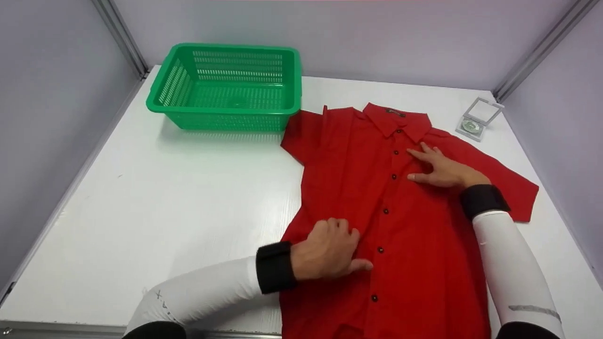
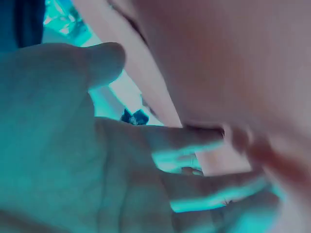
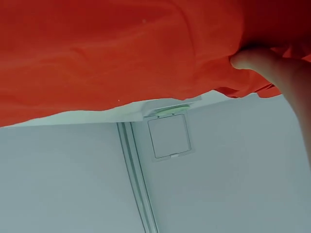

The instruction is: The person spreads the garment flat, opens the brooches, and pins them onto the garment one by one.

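The red shirt [image 1: 405, 226] lies flat on the white table [image 1: 179, 202], front side up, buttons closed, collar toward the far edge, on the right half of the table.

Head view: left hand [image 1: 327, 249] rests on the lower left part of the shirt, near the button row, fingers curled a bit & thumb out to the right; no pinch of cloth is visible. Right hand [image 1: 440, 167] lies flat on the chest area just under the collar, fingers straight & spread. The hands are well apart, both on the fabric.

Left wrist view: very blurred, blue-tinted; only the left hand's palm & fingers [image 2: 184, 138] very close to the lens w/ pale cloth beside, so the hold cannot be confirmed here.

Right wrist view: shows what the head view does not, the red cloth [image 3: 121, 53] from very near, w/ one fingertip [image 3: 248, 58] pressing on it, & the small open case [image 3: 167, 133] behind.

Around: green basket [image 1: 226, 87] at the far left, its corner touching or just beside the shirt's sleeve; the small open case [image 1: 478, 120] w/ a round disc at the far right, near the other shoulder. Grey walls around the table.
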